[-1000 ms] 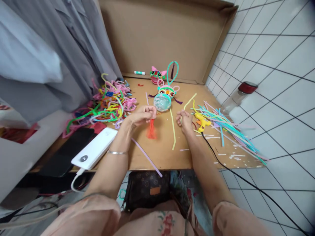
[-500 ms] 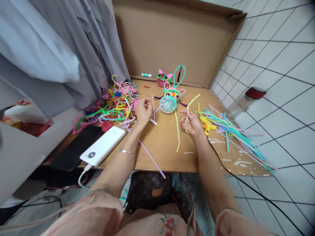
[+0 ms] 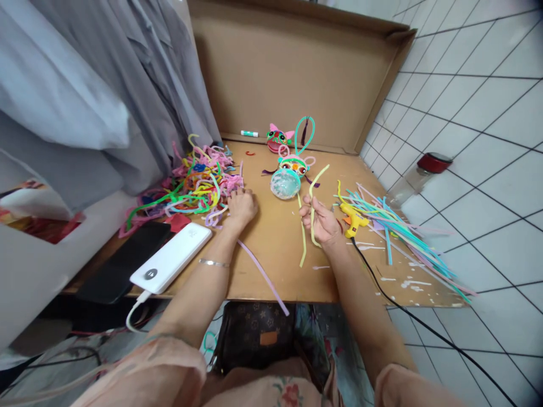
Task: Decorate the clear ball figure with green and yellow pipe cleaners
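My right hand (image 3: 321,221) is closed around a bent pale-yellow pipe cleaner (image 3: 313,195), which stands up past the fingers. Another pale-yellow pipe cleaner (image 3: 304,243) lies on the table just left of that hand. My left hand (image 3: 242,207) is low at the right edge of a tangled heap of coloured pipe cleaners (image 3: 199,181), its curled fingertips mostly hidden. A short purple pipe cleaner (image 3: 241,172) sticks up beyond its fingers. Between and beyond the hands sits a clear ball with a teal rim (image 3: 285,184), joined to a pipe-cleaner animal head (image 3: 294,164) with a teal loop.
A yellow glue gun (image 3: 353,219) and straight pipe cleaners (image 3: 407,237) lie at right, near a red-lidded bottle (image 3: 418,175). A white power bank (image 3: 172,259) and black phone (image 3: 125,263) are at left. A long purple pipe cleaner (image 3: 265,277) crosses the front edge.
My left hand has moved left and down to the heap, and the short purple pieces beside it have left the table's middle. My right hand has shifted slightly left with the yellow pipe cleaner.
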A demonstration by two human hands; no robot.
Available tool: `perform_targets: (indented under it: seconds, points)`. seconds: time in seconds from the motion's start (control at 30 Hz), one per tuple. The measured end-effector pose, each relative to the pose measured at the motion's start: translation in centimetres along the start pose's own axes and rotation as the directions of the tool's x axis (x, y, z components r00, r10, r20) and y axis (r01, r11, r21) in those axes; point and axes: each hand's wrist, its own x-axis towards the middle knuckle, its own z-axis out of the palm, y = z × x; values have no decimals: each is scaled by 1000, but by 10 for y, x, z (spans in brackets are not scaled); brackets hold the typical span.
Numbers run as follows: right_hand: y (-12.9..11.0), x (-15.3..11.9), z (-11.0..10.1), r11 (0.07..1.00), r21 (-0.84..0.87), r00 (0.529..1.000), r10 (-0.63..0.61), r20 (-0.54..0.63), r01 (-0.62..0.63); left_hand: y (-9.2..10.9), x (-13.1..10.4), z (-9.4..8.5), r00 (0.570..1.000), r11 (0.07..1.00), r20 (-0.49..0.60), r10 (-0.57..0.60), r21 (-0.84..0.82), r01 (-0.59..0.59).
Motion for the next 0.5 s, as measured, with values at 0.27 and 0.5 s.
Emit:
perform_targets:
  seconds: [0.27,0.5]
  points:
    - [19,13,5,350,-935,938,-303,-169,-55,27,-15,-2,947,963,-258,192,-137,-232]
    - [27,19,-6,24,-962,858,-446,-254,-272,36,-30,3,936,909,-279,215,-294,-296]
